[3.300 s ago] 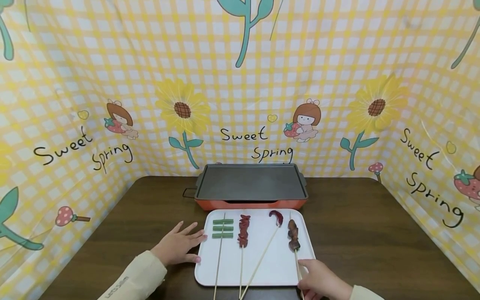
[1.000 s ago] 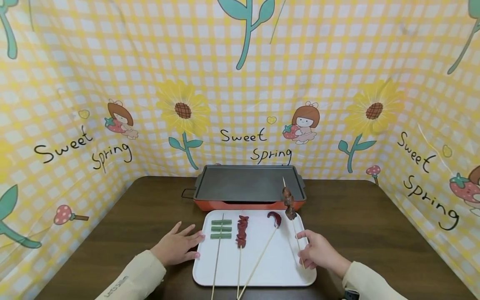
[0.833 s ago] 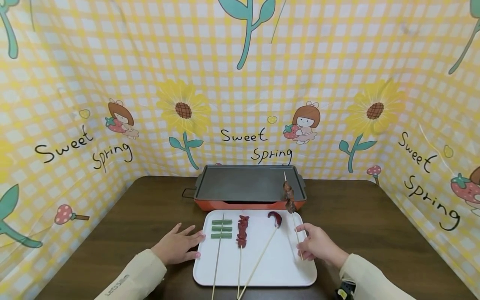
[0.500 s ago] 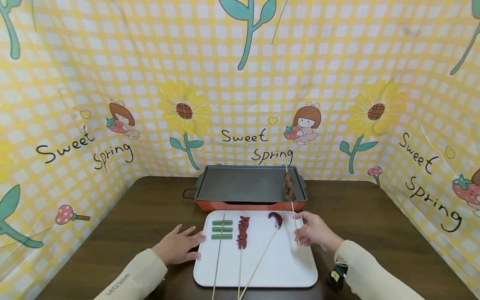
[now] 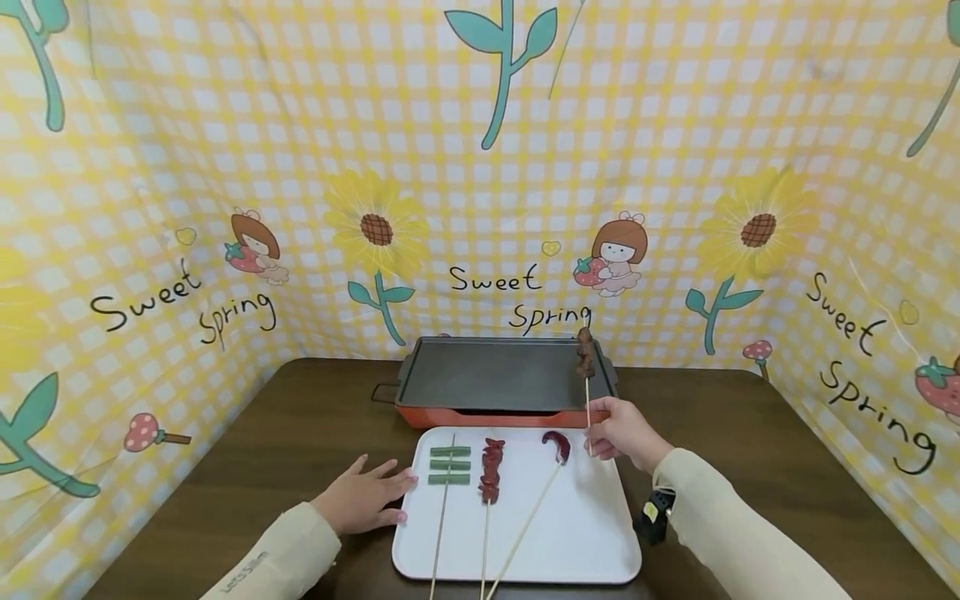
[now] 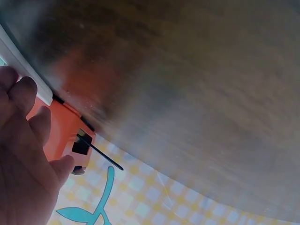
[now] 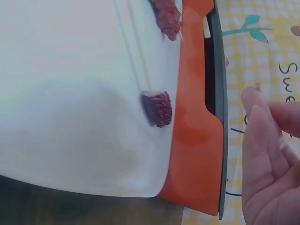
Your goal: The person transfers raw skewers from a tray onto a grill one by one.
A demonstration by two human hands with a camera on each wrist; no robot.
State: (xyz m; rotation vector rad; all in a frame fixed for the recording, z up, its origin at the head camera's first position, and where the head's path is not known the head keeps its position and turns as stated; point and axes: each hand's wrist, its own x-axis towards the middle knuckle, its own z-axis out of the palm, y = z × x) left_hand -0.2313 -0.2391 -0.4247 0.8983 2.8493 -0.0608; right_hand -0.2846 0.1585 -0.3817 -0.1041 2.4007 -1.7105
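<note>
My right hand [image 5: 600, 427] pinches the bare lower end of a dark meat skewer [image 5: 585, 360] and holds it nearly upright over the right end of the black griddle [image 5: 487, 375]. In the right wrist view my fingers [image 7: 265, 154] curl beside the griddle's orange base [image 7: 194, 140]. The left hand [image 5: 378, 492] lies flat on the table with its fingertips against the white tray's [image 5: 577, 542] left edge. On the tray lie a green bean skewer [image 5: 448, 464], a red meat skewer [image 5: 491, 467] and a curved sausage skewer [image 5: 557, 446].
The griddle stands at the back of the brown table [image 5: 750, 467], right behind the tray. A yellow checked backdrop [image 5: 675, 208] encloses the table on three sides. Bare wood lies left and right of the tray. The left wrist view shows the table [image 6: 197, 93] blurred.
My right hand has lifted the dark meat skewer off the tray's right side and carried it forward and up to the griddle's right end. The left hand has stayed put.
</note>
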